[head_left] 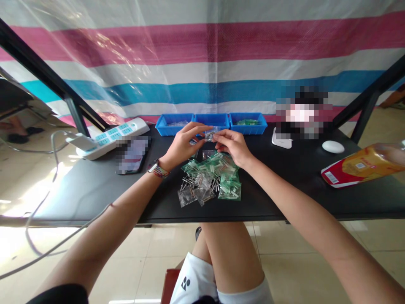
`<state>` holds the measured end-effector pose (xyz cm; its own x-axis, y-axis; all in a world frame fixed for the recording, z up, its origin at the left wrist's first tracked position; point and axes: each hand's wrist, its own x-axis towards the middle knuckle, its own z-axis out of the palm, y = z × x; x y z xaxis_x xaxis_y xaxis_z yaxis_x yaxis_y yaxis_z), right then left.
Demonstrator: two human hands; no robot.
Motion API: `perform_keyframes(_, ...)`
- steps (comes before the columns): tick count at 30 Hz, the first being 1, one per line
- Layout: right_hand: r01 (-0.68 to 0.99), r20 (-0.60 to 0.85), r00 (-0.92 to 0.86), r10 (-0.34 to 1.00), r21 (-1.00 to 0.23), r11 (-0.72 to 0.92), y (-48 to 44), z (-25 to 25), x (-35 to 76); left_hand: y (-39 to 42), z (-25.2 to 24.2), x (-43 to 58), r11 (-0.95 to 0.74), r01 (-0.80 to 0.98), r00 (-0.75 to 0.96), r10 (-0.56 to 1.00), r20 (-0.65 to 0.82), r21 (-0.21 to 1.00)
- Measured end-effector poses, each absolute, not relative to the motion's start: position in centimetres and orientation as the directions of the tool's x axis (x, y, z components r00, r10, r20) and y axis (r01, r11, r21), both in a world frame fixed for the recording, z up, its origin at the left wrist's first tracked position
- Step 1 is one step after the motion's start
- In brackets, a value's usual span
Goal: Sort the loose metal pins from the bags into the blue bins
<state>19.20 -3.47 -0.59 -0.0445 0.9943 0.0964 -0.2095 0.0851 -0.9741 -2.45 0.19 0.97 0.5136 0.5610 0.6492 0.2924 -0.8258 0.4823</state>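
Observation:
Both hands meet above the black table (284, 190), pinching one small clear plastic bag (211, 134) between them. My left hand (183, 143) grips its left edge with thumb and fingers; a beaded band sits on that wrist. My right hand (232, 145) grips the bag's right edge with closed fingers. Just below the hands lies a pile of small bags (210, 179), some clear with metal parts, some green.
Three blue trays (211, 123) line the table's back edge. A white power strip (110, 137) and a phone (133, 155) lie at the left. A white puck (333, 146) and a red-and-yellow packet (357, 166) lie at the right. A striped tarp hangs behind.

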Motion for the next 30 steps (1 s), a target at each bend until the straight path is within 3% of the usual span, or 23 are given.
perform_keyframes(3,-0.214,0.080,-0.089,0.993,-0.975,0.060,-3.7,-0.3,19.3,0.1,1.1,-2.4,-0.835,0.307,0.480,0.550,0.683,0.457)
perform_keyframes(6,-0.160,0.114,-0.119,0.986,-0.983,0.095,-3.8,-0.2,19.5,0.9,0.9,-2.5,-0.759,0.338,0.350,0.650,0.675,0.556)
perform_keyframes(9,0.117,0.274,-0.160,0.948,-0.949,0.293,-3.9,-0.4,19.6,2.5,0.4,-3.3,-0.632,0.315,0.147,0.770,0.621,0.708)
perform_keyframes(12,0.467,0.406,-0.271,0.873,-0.738,0.488,-4.3,-0.9,19.5,4.5,-0.1,-4.9,-0.527,0.237,-0.033,0.835,0.549,0.816)
perform_keyframes(16,0.695,0.418,-0.320,0.850,-0.507,0.510,-4.8,-1.9,19.0,6.4,-0.6,-7.0,-0.409,0.141,-0.184,0.884,0.429,0.902)
perform_keyframes(21,0.776,0.405,-0.342,0.848,-0.387,0.498,-5.0,-2.7,18.6,7.2,-1.0,-8.0,-0.325,0.106,-0.163,0.927,0.339,0.940)
perform_keyframes(30,0.778,0.374,-0.375,0.848,-0.370,0.508,-4.8,-1.9,18.9,5.7,-0.5,-6.3,-0.363,0.163,-0.087,0.921,0.380,0.917)
